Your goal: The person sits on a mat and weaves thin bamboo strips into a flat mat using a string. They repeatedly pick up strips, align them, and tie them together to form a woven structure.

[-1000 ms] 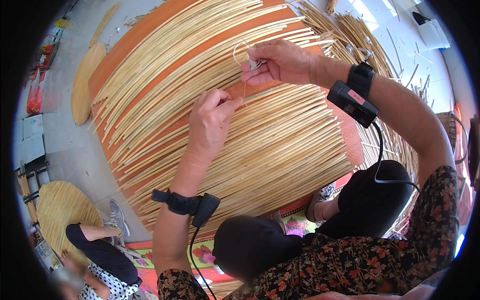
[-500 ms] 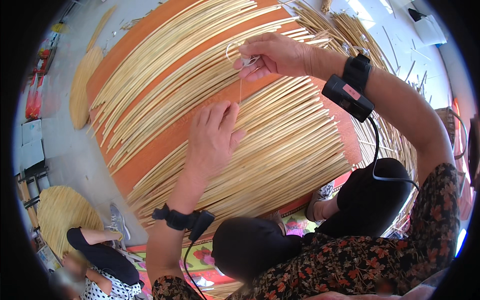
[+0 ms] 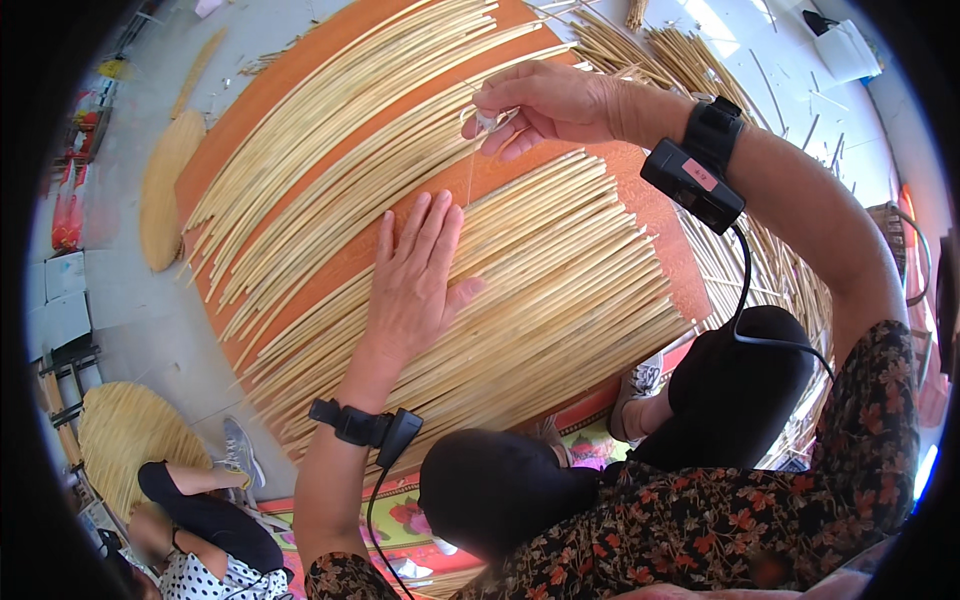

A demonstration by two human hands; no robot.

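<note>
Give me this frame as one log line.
left hand: open, over sticks | right hand: pinching white thread | orange board: beneath sticks

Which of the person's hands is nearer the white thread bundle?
Right: the right hand holds the white thread bundle; the left hand is apart from it, lower and to the left, over the pale stalks.

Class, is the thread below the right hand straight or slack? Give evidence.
Straight: the thread runs without visible sag from the right hand down toward the stalks beside the left hand.
</note>
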